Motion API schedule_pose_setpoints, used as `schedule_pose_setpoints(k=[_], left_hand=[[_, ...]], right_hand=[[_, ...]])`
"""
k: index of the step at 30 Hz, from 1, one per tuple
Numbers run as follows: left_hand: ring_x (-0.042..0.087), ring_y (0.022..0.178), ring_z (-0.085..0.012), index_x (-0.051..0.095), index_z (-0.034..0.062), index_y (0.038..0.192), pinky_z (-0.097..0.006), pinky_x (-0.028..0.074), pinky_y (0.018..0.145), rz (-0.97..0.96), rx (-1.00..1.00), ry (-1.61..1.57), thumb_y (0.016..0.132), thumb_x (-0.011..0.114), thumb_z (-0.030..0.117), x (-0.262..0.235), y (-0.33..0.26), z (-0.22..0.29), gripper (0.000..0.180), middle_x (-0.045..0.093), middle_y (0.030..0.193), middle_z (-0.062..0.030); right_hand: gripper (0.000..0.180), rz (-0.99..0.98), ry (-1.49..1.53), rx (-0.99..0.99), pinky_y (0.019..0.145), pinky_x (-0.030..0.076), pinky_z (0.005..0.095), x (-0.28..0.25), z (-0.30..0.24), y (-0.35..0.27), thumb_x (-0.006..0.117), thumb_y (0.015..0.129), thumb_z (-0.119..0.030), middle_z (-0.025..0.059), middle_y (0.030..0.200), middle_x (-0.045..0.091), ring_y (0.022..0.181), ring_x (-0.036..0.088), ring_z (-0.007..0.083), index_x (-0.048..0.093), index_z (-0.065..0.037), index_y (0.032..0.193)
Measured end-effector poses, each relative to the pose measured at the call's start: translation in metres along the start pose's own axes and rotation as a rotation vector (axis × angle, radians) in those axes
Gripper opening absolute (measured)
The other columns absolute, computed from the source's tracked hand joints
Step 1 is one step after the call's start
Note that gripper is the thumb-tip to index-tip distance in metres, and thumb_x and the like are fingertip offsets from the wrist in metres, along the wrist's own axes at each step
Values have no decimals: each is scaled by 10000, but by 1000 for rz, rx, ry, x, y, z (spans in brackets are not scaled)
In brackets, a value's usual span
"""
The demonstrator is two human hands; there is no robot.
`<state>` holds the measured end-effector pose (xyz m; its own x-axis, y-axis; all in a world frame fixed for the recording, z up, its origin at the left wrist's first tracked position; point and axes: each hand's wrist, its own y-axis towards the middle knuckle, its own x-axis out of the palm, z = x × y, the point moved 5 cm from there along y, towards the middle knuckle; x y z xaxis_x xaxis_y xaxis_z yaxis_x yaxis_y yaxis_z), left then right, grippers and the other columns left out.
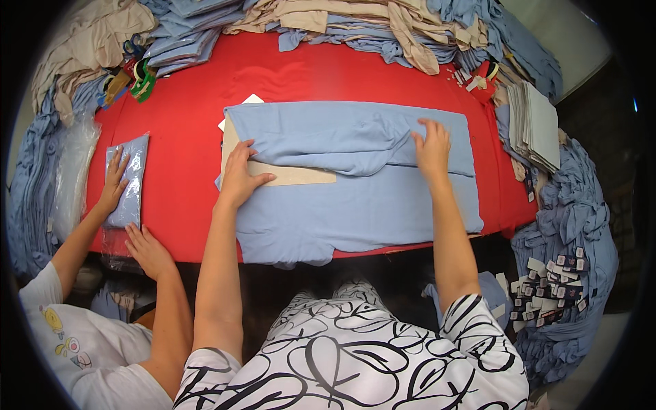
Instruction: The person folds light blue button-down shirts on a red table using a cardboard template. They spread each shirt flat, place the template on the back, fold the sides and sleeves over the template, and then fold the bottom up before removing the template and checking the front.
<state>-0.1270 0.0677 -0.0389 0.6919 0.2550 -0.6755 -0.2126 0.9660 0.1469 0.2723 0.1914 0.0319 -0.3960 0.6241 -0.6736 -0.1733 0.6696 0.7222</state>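
Note:
A light blue shirt (383, 212) lies spread on the red-covered table in front of me, its far side folded over toward the middle. A beige cardboard sheet (301, 175) shows on top of the cloth, partly covered by the folded layer. My left hand (239, 176) rests at the cardboard's left part, thumb and fingers apart, fingertips touching the fold. My right hand (434, 147) is on the folded layer near its right end. Its fingers are bent and spread on the cloth, with thumb and forefinger apart. White card corners (253, 99) stick out behind the shirt.
On my left, a co-worker's hands (116, 181) press a bagged blue garment (137, 171). Stacks of blue and beige clothes (328, 24) line the far edge. Tape dispensers (142, 80) stand far left. White sheets (536, 126) and a pile of tags (550, 290) are right.

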Motion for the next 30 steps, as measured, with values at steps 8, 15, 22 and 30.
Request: schedule_pose_setpoints(k=[8,15,22,30], left_hand=[[456,1260,-305,602,40,1174,-417,382,1070,56,105,265,677,881,288,-8,-7,15,622,563,1271,-114],[522,1235,-298,627,32,1283,-386,326,1110,-309,-319,-208,954,418,667,-46,23,-41,745,605,1312,-152],[552,1241,-263,623,-27,1272,-350,424,1041,-339,-334,-34,950,582,494,-51,24,-2,614,631,1254,-222],[553,1144,-347,619,-31,1188,-446,456,973,93,-307,605,854,701,152,-2,42,36,389,627,1217,-152]], right_hand=[[351,-839,552,-715,862,463,392,-70,-211,-172,756,733,-175,128,1078,598,1043,560,309,642,-92,1053],[109,-1405,912,-804,812,504,404,14,-247,-52,608,861,-105,117,950,656,935,636,315,622,-73,965],[267,-400,548,86,910,454,427,7,-75,33,676,874,-169,167,1128,613,1070,568,348,631,-35,1100],[338,-320,-64,234,966,371,479,-84,72,-154,661,831,-114,149,1221,547,1121,496,356,598,-76,1160]])
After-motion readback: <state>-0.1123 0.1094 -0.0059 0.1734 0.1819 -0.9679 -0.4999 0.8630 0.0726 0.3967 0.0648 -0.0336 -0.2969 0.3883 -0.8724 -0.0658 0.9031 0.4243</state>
